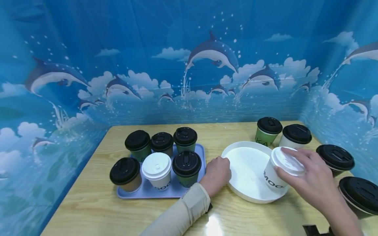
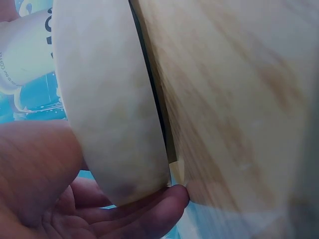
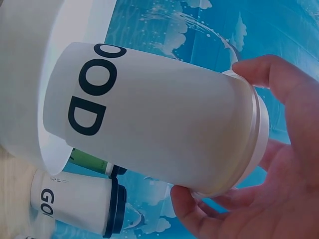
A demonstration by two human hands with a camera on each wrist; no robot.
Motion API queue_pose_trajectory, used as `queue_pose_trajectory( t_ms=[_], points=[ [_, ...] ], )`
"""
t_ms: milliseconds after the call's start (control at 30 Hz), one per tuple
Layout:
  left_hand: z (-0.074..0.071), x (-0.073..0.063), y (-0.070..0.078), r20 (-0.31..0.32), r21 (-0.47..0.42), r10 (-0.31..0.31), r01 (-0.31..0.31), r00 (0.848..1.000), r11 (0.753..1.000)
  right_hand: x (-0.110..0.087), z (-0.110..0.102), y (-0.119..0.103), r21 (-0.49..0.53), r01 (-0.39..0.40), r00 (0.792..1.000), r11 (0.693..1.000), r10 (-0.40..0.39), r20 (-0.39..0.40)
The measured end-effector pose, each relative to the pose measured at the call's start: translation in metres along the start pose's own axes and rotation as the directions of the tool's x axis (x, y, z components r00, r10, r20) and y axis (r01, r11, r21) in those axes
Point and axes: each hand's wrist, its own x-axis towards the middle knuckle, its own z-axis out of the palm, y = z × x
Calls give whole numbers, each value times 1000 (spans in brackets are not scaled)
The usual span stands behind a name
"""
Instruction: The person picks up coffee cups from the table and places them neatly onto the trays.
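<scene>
My right hand (image 1: 314, 175) holds a white paper coffee cup (image 3: 159, 119) by its white lid, thumb on one side and fingers on the other. The cup tilts a little over the right part of a round white tray (image 1: 243, 173) with a low wall. In the right wrist view its base overlaps the inside of that wall, with dark lettering on its side. On the tray's left side, my left hand (image 1: 218, 175) grips the rim. The left wrist view shows fingers (image 2: 164, 209) curled beneath the tray's edge.
Left of the round tray, a lilac rectangular tray (image 1: 133, 194) carries several lidded cups, one with a white lid (image 1: 156, 165). Behind and right stand a green cup (image 1: 267, 131), a white cup with black lid (image 1: 296, 135) and dark-lidded cups (image 1: 335, 157). A dolphin-print curtain (image 1: 177, 65) surrounds the table.
</scene>
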Motion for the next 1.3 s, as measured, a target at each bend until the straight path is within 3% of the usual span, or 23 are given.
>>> queue_pose_trajectory(
  t_ms=[700, 1133, 1300],
  points=[
    [-1, 0, 0, 15, -7, -4, 4, 1000, 1000, 17, 15, -5, 0, -2, 999, 1000, 2, 33],
    [-2, 1, 0, 13, -4, -2, 2, 1000, 1000, 31, 24, -4, 30, 57, 998, 998, -57, -8],
    [-1, 1, 0, 18, -3, -6, 6, 1000, 1000, 36, 28, -5, 34, 54, 998, 998, -55, 12]
  ],
)
